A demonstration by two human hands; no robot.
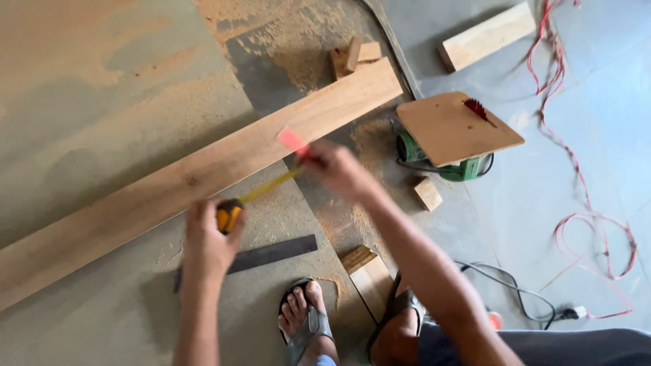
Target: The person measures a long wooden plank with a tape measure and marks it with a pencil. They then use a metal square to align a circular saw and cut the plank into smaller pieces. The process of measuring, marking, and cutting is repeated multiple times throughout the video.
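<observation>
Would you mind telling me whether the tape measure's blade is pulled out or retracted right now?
Pulled out. A yellow blade runs from the tape measure in the left hand to the right hand, above the long plank.

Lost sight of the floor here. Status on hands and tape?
Left hand grips tape measure. Right hand pulls yellow blade, holds red pencil. Blade across long plank. Dark metal ruler beside left hand.

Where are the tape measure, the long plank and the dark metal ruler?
tape measure (229, 214), head view, on its yellow case in the left hand
long plank (156, 193), head view, mid face
dark metal ruler (278, 252), head view, on its flat blade
</observation>
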